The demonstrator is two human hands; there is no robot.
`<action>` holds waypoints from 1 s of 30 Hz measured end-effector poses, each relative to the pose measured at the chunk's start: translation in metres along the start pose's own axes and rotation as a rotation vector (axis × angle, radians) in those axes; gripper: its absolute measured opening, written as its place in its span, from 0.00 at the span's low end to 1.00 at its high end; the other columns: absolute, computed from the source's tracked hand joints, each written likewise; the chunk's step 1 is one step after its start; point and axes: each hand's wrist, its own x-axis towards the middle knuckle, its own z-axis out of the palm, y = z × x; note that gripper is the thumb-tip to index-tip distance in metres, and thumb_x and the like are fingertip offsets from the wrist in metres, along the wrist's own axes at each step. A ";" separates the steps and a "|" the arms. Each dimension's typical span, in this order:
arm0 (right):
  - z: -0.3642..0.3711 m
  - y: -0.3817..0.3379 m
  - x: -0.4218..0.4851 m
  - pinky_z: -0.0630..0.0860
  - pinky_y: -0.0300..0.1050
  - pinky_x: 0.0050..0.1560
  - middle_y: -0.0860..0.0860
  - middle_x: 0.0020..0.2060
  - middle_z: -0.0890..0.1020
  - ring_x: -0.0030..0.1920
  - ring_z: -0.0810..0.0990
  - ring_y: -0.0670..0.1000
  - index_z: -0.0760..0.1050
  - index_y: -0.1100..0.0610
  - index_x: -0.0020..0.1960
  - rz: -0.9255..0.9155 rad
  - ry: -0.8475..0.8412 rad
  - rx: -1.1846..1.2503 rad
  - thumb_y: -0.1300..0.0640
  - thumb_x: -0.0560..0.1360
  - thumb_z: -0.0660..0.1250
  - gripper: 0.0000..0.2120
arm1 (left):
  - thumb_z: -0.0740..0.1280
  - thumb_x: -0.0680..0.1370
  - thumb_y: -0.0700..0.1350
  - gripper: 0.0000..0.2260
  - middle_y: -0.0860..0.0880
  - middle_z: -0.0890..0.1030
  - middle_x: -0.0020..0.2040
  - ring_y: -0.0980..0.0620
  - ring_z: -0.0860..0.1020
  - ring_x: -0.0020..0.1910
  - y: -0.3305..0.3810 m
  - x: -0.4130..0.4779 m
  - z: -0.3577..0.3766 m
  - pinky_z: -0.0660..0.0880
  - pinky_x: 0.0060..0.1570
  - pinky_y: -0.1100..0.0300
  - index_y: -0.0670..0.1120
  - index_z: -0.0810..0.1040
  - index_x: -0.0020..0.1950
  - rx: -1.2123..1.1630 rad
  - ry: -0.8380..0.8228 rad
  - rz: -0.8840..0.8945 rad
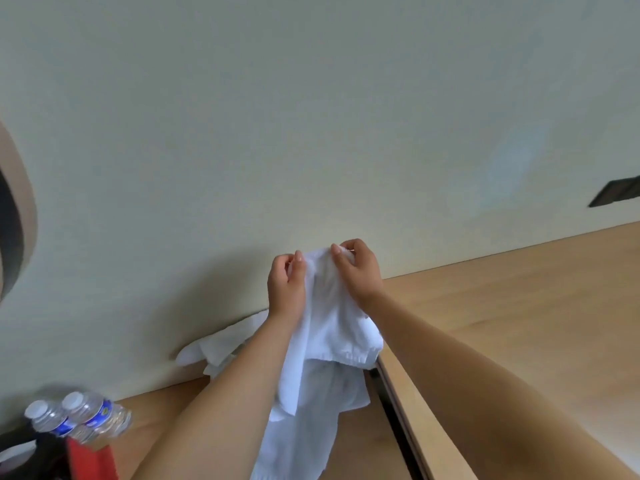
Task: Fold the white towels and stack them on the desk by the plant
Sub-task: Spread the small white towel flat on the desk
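A white towel (325, 344) hangs in the air in front of me, above the wooden desk (502, 306). My left hand (285, 287) and my right hand (356, 271) both pinch its top edge, close together, and the cloth drapes down between my forearms. More white towel (221, 344) lies crumpled on the desk against the wall, behind my left forearm. No plant is in view.
Two plastic water bottles (79, 415) stand at the lower left beside a red and black object (90, 460). A dark gap (394, 420) splits the desk surface below the towel. The pale wall (311, 133) fills the upper view.
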 end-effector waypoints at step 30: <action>-0.409 0.071 -0.106 0.70 0.37 0.40 0.46 0.38 0.77 0.39 0.74 0.44 0.74 0.56 0.46 0.096 0.663 -0.050 0.51 0.78 0.66 0.07 | 0.64 0.80 0.50 0.09 0.53 0.76 0.40 0.54 0.73 0.41 0.107 -0.198 0.355 0.70 0.41 0.62 0.45 0.73 0.47 -0.127 -0.680 0.190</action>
